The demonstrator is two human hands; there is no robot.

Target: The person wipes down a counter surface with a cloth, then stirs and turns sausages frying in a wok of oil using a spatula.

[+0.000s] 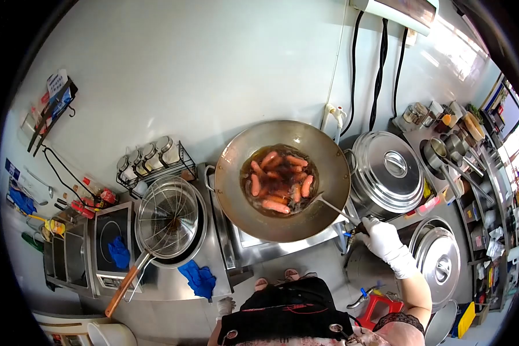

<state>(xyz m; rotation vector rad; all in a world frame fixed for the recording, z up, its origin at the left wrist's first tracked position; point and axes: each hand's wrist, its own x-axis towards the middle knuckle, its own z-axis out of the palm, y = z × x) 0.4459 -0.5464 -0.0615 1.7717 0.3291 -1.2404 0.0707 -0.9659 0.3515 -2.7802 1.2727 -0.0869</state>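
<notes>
A large wok (236, 199) holds several sausages (275, 206) in dark liquid. My right hand (382, 237), in a white glove, is closed around the dark handle of a ladle (340, 212) at the wok's lower right. The ladle's head dips into the liquid at the right side of the sausages. Low in the view, left of the black apron (294, 305), is my left hand (225, 307), also gloved in white. It hangs beside my body, away from the wok, and its fingers are too small to make out.
Left of the wok, a wire strainer (168, 216) with a wooden handle rests on a bowl, near a blue cloth (198, 279). A lidded steel pot (386, 173) stands close on the right. Below it are more lidded pots (438, 268) and a red stool (380, 308).
</notes>
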